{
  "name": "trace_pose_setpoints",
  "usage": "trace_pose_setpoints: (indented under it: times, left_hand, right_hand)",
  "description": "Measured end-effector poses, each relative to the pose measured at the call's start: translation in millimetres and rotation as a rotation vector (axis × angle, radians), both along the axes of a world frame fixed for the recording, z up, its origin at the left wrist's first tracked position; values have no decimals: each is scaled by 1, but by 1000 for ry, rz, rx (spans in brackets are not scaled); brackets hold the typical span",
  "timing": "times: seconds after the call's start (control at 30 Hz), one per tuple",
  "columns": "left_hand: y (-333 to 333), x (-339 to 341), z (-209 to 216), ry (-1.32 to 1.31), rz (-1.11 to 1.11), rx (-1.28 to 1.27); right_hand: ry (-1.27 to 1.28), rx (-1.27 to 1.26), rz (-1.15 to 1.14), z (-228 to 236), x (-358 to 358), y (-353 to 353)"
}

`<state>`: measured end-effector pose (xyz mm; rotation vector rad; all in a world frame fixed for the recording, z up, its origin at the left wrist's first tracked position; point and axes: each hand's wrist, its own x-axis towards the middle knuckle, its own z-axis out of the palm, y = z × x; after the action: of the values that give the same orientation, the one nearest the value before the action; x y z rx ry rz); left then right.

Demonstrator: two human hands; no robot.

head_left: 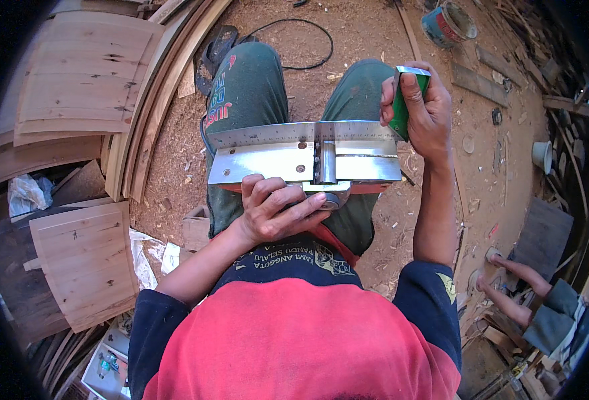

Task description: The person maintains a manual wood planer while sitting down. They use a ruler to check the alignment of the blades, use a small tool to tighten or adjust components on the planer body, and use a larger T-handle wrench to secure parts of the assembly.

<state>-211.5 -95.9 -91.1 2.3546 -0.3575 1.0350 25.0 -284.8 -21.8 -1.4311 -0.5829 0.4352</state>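
Inspector: State the position of the work.

Recorder: A hand planer (261,165) is held over the person's thighs, sole upward. Two flat silver plates face the camera, with a cylindrical cutter drum (328,162) set between them.

Inspector: Condition of the left hand?

Recorder: The left hand (272,212) is at the near side of the planer. Its fingers are bent and slightly apart, closed over that side beside a round dark part; the thumb is hidden.

Inspector: And the right?

Recorder: The right hand (429,110) grips the green handle of a metal square (399,107), thumb on the near face, fingers wrapped around the other side.

Inspector: Where does the square's blade lie?

Recorder: The graduated blade (274,135) runs left from the handle along the far edge of the plates, passing the drum. Whether it touches them along its full length, I cannot tell.

Inspector: Surroundings?

Recorder: Shavings are scattered on the brown floor (374,30). A black cable (331,50) loops beyond the knees. Wooden panels (84,260) stand at left; a bucket (441,28) lies tipped at far right. Another person's bare legs (511,300) show at lower right.
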Motion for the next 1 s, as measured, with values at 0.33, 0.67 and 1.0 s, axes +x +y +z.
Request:
trace_pose_setpoints:
  times: [0.33, 0.67, 1.0]
  left_hand:
    - [0, 1, -3, -10, -4, -12]
    - [-1, 0, -2, -2, 2, 1]
    - [-2, 0, -1, 3, 9, 6]
  right_hand:
    - [-11, 1, 15, -1, 1, 0]
    - [12, -4, 13, 0, 0, -2]
    - [-6, 1, 35, -1, 2, -3]
